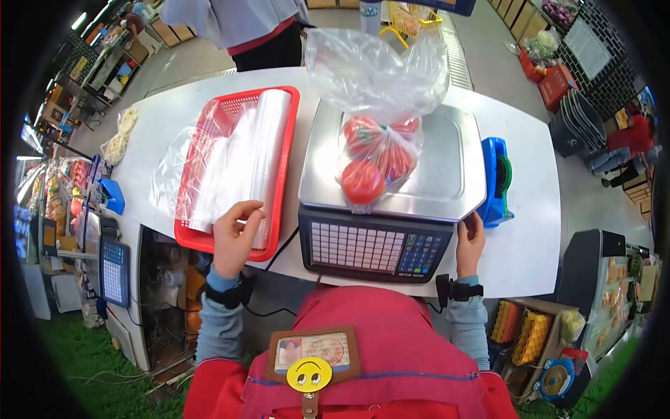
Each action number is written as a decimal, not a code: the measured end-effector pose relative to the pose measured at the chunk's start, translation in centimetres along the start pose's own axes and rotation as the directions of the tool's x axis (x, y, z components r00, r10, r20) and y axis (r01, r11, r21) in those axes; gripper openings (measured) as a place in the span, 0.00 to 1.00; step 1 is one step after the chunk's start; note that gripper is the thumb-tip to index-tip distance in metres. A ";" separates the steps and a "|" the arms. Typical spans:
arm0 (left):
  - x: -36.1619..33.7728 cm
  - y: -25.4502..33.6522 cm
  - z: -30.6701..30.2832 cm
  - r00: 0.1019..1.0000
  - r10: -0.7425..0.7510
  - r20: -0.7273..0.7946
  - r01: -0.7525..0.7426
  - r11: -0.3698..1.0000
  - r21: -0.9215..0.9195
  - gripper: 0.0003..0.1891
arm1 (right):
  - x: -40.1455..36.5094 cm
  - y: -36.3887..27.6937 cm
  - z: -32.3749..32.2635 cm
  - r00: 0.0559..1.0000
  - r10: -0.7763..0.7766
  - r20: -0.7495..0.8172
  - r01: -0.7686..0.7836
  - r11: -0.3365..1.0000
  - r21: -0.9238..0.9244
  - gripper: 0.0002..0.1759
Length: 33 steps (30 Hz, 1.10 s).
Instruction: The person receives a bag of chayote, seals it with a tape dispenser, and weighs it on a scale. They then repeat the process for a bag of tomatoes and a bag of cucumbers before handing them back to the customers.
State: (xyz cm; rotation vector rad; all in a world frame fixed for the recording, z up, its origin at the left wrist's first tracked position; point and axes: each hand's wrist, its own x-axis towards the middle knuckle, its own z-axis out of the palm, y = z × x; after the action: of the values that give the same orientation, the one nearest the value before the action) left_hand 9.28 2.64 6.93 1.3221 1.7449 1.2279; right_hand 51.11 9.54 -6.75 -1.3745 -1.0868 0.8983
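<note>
A knotted clear plastic bag of tomatoes point(363, 183) rests on the steel pan of a weighing scale point(447, 164), its loose top spread towards the far side. My left hand point(237, 236) is over the near end of a red plastic basket point(183, 234), fingers bent and thumb apart, holding nothing I can see. Inside that basket lie rolls of clear plastic bags point(269, 140). At the scale's front right corner is my right hand point(471, 244), its fingers loosely bent and slightly apart against the edge; nothing shows in them.
A blue tape dispenser point(495, 185) stands right of the scale on the white counter point(534, 230). Beyond the counter a person in a light top point(230, 21) stands near a yellow shopping basket point(412, 19). Shelves with packed goods point(530, 335) are low on my right.
</note>
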 end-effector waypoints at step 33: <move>14.9 10.8 10.8 0.879 0.212 0.428 -0.104 0.959 -0.262 0.10 | 0.4 -17.2 4.4 0.890 -0.170 0.424 0.256 0.954 -0.155 0.24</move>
State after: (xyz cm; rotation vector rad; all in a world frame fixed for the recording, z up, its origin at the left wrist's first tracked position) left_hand 18.21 20.80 13.70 1.4881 1.1468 1.0612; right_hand 45.12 10.61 9.96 -1.2271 -1.6602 0.9501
